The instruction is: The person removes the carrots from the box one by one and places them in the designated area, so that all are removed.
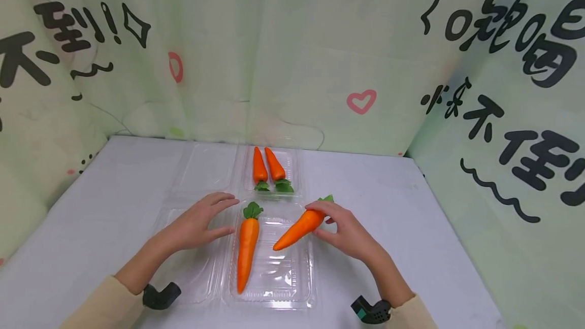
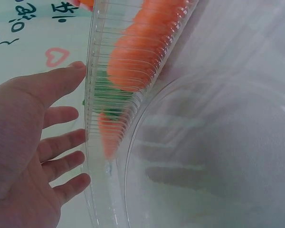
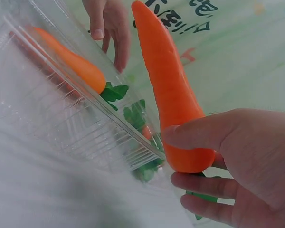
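Note:
My right hand [image 1: 343, 227] pinches an orange carrot [image 1: 299, 229] near its leafy top, tilted with the tip down to the left over the near clear plastic box [image 1: 292, 304]. In the right wrist view the thumb lies across the thick end of this carrot [image 3: 168, 80]. A second carrot [image 1: 248, 255] lies along the left side of the near box, its green leaves toward the back. Beside the left rim of that box, my left hand [image 1: 198, 222] hovers with fingers spread, holding nothing. The left wrist view shows that hand [image 2: 42, 142] by the ribbed box wall [image 2: 102, 28].
Behind the near box stands another clear box [image 1: 296, 174] with two carrots [image 1: 267, 166] in it, leaves toward me. Transparent lids lie folded open to the left of both boxes. White cloth covers the table [image 1: 375, 182], and printed curtains [image 1: 311, 55] hang around it.

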Demonstrator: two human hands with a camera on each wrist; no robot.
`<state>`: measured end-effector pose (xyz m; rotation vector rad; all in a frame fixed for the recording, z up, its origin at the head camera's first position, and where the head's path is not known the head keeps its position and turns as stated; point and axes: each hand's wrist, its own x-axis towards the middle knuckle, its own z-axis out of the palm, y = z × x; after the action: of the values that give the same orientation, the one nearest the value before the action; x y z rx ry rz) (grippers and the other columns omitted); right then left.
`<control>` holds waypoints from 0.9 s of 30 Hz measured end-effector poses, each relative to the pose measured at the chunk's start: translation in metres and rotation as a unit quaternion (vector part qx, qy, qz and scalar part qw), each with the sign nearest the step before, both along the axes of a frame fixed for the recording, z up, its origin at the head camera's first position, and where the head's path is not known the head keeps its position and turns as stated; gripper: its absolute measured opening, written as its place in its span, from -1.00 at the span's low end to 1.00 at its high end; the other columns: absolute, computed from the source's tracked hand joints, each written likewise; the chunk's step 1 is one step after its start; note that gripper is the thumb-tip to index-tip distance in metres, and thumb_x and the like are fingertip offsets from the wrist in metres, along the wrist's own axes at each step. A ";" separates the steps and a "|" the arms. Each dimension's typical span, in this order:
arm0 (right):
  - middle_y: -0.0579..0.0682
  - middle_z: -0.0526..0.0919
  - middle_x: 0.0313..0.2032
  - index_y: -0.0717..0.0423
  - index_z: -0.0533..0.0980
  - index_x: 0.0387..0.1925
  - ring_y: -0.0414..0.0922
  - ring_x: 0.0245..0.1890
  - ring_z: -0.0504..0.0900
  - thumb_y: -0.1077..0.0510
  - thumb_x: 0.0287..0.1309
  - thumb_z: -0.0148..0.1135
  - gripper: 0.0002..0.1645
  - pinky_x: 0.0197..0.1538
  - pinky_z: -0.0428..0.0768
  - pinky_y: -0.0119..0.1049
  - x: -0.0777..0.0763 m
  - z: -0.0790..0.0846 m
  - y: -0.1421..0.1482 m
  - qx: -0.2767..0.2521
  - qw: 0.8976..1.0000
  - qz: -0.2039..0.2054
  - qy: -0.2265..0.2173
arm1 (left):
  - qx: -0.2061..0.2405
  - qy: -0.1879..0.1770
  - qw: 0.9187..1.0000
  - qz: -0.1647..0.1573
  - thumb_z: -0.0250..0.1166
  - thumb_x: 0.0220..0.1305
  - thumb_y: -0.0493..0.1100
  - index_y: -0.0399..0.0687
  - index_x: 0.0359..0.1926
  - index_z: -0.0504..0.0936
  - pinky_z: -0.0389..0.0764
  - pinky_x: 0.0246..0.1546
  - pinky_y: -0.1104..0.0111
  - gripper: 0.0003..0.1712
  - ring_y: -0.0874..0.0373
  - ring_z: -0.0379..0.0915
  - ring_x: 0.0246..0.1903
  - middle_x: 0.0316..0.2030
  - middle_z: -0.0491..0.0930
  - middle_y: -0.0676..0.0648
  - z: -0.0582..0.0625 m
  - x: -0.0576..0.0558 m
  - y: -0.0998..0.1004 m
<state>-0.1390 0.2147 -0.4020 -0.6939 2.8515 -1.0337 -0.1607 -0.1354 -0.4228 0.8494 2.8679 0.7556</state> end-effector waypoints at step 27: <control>-0.06 0.63 0.00 -0.06 0.46 0.22 -0.20 -0.28 0.53 0.03 0.11 0.38 -0.39 -0.17 0.63 -0.37 0.010 -0.015 0.028 0.004 0.992 -0.129 -0.009 | 0.003 0.008 1.000 -0.019 0.35 0.18 0.09 -0.04 0.33 0.39 0.38 0.27 -0.12 -0.26 -0.16 0.23 0.33 0.33 0.35 -0.15 -0.002 -0.001 0.002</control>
<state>-0.1285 0.2428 -0.4167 -0.3173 2.9856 -1.0486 -0.1614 -0.1332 -0.4251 0.9112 2.8554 0.7587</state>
